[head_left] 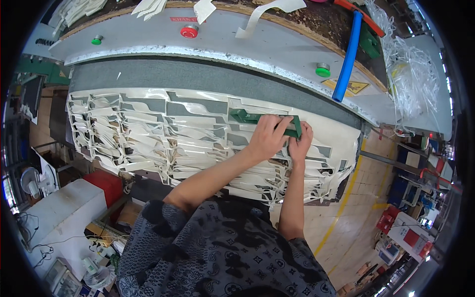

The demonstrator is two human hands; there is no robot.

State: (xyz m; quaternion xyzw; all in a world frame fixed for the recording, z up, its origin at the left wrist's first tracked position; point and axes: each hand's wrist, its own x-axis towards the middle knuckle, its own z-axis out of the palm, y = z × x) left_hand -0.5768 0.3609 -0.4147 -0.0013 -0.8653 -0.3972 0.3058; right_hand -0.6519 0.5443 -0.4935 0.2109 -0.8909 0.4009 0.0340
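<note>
Head view is showing us leaning over the press bed, both hands working on a green die (262, 119) that's sitting on the cream sheet (188, 133), near its right end. Our left hand (267, 136) is lying across the die's middle with the fingers curled down over it, pressing more than gripping. Our right hand (300, 141) is pinching the die's right end, thumb and fingers closed on the frame there. The die's left end is poking out free on the sheet.

What we're worrying about:

- The sheet is already cut full of holes, so it's floppy webbing in places. If we're sliding the die rather than lifting it, the edge is probably going to snag a strip and drag or tear it.
- The sheet is hanging over the front edge of the grey bed (198, 74) toward us. With our arms resting across it, a pull back could be tugging the whole thing off line.
- Uncut space looks tight around the die. Setting it down a bit crooked likely means overlapping an old cutout and wasting a piece.
- Fingers are right on a cutting die's rim. Can't tell which side the blade is facing, so we're treating it as sharp.
- The red button (189, 31) and green buttons (322, 70) are well apart from our hands, which is good, but the press head is close above.
</note>
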